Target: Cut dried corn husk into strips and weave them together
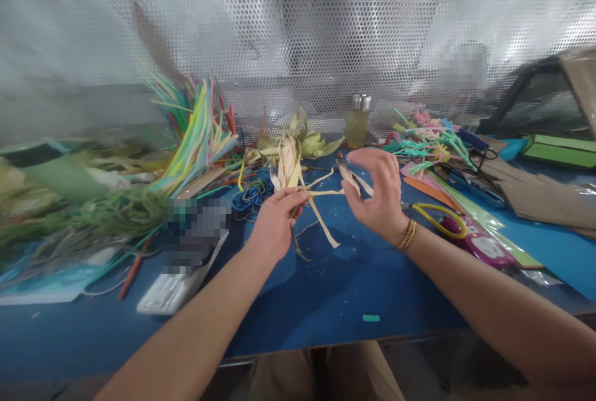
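Observation:
My left hand (279, 218) pinches a bundle of pale dried corn husk (288, 162) between thumb and fingers. Narrow husk strips (325, 224) stick out from that grip to the right and downward. My right hand (378, 193), slightly blurred, is raised to the right with thumb and fingers curved apart. One thin strip reaches toward its thumb; whether they touch I cannot tell. Beyond the right hand, more dry husk pieces (347, 172) lie on the blue tabletop (326, 301). Greener husks (319, 145) are piled behind the bundle.
A capped bottle (357, 125) stands by the perforated metal panel (326, 35). At left are colourful strips (200, 134), green cord (125, 211) and a phone (195, 236) on a white box (162, 292). Yellow-handled scissors (437, 220), pipe cleaners (435, 143) and cardboard (540, 193) lie right.

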The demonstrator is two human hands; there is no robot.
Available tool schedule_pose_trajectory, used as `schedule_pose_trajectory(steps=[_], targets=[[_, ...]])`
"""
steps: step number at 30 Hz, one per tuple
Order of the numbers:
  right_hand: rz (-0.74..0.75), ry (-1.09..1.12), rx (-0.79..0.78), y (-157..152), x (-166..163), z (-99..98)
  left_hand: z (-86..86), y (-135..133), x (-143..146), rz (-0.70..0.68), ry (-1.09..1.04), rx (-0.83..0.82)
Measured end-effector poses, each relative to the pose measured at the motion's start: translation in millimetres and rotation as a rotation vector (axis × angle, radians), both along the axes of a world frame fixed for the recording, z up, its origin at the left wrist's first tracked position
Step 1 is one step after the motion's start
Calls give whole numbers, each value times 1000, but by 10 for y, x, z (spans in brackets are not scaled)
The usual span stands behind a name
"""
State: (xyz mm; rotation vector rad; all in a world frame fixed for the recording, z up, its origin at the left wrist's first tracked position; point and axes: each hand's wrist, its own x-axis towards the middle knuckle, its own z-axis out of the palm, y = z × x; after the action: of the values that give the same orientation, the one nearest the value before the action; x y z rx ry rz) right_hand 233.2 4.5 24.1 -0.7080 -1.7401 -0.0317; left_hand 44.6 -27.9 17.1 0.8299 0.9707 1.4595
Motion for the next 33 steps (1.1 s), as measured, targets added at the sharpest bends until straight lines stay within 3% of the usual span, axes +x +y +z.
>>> schedule_pose_trajectory(steps=[3,5,9,20,23,28,33], targets=[[-29,-425,247,-32,48,42,-17,12,-19,-29,-67,-41],[-41,-533,318,-51,28,30,-24,14,-19,-23,-97,-58],[-39,-542,412,-67,-40,-15,-13,-1,15,-17,-85,-36],[-23,-571,329,-146,-131,-60,0,-13,59,47,-28,20],[33,-469,220,-168,-157,-32,-24,-2,55,75,7,43],[60,-110,-99,-164,-227,-49,-40,-13,63,76,109,171],[129,123,-357,-137,-277,-134,-29,-43,82,47,157,141]])
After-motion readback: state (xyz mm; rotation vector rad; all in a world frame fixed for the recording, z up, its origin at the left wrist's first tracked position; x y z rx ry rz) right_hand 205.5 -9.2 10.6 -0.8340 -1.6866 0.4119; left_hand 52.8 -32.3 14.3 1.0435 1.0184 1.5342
